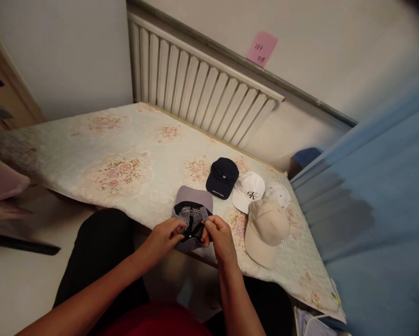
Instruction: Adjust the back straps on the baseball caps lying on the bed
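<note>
Pink cloth [4,179] hangs at the far left, above a dark bar [24,243], and past it a white radiator [192,84] stands against the wall behind the surface [153,156], which is spread with a pale cover printed with rose bouquets. At the near edge, a seated person's left hand [162,237] reaches in, its fingers bent against the left side of a grey cap [195,196]; whether they pinch it or merely touch it, I can't tell. The cap is turned with its hollow towards the wearer, so I see dark lining and the back of some raised lettering inside the crown. Its brim points away, towards the radiator and a little left, and its long axis runs from there back to the person's lap. On the other side, the right hand [222,237] has thumb and fingers closed on the rim. Just beyond lies a navy cap [222,172], brim towards us, then a white cap [250,181] with dark letters, a beige cap [269,224] in front, and a pale cap [278,192] partly hidden behind it. A pink note [261,48] is stuck on the wall above; a blue curtain [356,219] closes off the right.
</note>
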The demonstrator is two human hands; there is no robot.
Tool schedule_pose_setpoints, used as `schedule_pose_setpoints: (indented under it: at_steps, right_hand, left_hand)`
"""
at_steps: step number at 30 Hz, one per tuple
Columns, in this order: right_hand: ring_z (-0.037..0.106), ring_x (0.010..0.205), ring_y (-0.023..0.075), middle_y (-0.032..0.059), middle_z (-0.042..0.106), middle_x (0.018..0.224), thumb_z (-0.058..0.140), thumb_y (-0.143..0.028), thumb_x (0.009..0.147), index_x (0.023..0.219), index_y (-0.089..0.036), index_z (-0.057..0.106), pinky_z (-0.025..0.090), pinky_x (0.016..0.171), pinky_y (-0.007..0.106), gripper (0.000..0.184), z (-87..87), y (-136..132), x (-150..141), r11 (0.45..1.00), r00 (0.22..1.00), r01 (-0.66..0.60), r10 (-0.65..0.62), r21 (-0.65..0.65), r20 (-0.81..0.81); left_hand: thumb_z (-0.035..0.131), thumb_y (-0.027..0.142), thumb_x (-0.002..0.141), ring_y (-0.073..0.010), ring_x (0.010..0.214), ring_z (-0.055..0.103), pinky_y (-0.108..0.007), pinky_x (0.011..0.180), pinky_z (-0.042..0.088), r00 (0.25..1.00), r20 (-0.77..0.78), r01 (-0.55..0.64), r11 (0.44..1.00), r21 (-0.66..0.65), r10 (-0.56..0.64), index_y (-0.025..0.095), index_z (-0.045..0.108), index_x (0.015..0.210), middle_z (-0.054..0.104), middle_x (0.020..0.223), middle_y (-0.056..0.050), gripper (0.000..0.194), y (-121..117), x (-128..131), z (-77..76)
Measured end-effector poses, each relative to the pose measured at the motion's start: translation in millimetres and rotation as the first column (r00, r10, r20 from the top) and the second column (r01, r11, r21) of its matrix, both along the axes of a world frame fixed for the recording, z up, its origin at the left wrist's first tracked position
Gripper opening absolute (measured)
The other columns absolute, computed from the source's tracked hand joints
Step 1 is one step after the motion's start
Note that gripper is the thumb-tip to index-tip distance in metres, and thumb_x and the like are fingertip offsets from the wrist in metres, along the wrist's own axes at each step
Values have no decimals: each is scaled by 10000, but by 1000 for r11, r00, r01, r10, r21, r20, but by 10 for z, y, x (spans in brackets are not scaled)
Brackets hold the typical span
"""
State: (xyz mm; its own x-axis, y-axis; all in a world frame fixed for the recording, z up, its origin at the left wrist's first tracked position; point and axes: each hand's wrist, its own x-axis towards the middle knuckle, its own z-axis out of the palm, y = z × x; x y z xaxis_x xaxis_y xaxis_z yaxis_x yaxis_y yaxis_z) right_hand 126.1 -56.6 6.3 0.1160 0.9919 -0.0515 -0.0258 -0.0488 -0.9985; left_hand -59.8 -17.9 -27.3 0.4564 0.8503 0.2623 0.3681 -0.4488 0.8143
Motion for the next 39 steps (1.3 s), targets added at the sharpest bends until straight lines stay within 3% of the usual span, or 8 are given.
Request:
schedule_pose_setpoints:
  at_steps: [4,11,15,23,31,39]
  right_hand:
    - [409,344,69,-68,565,472,536,-341,822,797,-186,564,294,398,193,159,7,-7,30,1000,1000,-2,2,-12,-12]
    - [543,488,100,-5,660,566,565,-250,776,759,-163,625,389,509,204,107,117,-22,40,999,994,-32,36,-44,105]
    - [482,416,79,-33,623,533,565,-238,758,767,-172,620,350,445,190,87,148,3,34,997,996,-74,76,-31,43]
    - [382,351,48,-60,552,482,602,-314,751,761,-164,620,237,360,158,151,16,87,127,983,988,-137,144,-119,50]
    - [369,357,45,-73,517,461,607,-316,750,745,-164,610,253,375,157,152,-61,138,123,972,979,-187,196,-145,50]
    - [365,376,55,-69,503,460,627,-369,740,744,-166,607,252,391,173,204,-92,136,111,961,970,-240,235,-137,-55]
  left_hand:
    - [515,174,786,-126,677,548,-253,655,437,999,-7,45,998,39,-45,205,608,972,556,741,24,210,29,-10,-6]
    - [528,265,838,-122,667,527,-255,661,434,998,33,55,995,82,-58,186,593,979,533,738,24,174,46,-1,65]
    - [542,288,835,-123,670,520,-254,656,430,996,77,26,996,82,-32,192,599,955,520,725,28,164,20,17,106]
    - [555,266,832,-127,691,528,-260,671,439,988,153,-5,998,70,-6,195,604,962,527,738,23,156,30,71,140]
    - [551,294,845,-127,703,536,-265,685,446,985,169,18,998,64,-29,193,603,989,542,763,16,183,23,97,80]
    - [551,327,853,-120,677,527,-247,653,431,983,175,41,998,51,-50,185,608,982,539,743,18,200,3,115,99]
